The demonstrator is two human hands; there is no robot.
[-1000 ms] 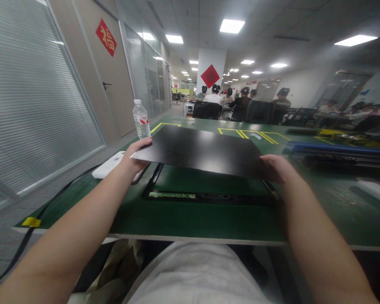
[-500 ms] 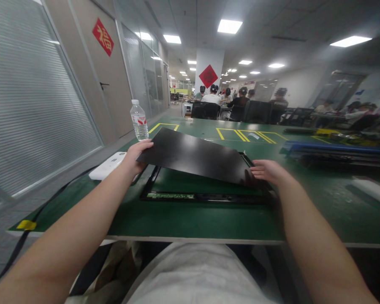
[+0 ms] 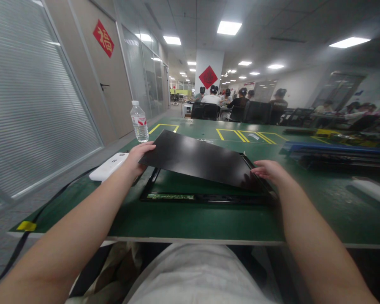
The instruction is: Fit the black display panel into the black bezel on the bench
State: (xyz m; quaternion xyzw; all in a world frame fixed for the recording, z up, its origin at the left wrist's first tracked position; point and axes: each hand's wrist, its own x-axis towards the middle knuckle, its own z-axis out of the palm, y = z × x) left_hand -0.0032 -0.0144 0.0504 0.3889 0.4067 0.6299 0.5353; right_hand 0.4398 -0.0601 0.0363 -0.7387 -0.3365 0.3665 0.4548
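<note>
The left hand (image 3: 138, 158) is pinching the raised left end of a black sheet (image 3: 196, 158), which is slanting down rightward over a frame (image 3: 215, 198) lying on a table (image 3: 190, 221). The right hand (image 3: 270, 170) is keeping its fingers at the sheet's lower end; whether they are gripping, I cannot tell.

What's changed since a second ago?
The flat black rectangular panel now tilts, its right end lowered toward the black rectangular frame. The right hand moved slightly down and inward; its grip is unclear. Unchanged: left hand holding the panel's left end; clear plastic bottle standing.
</note>
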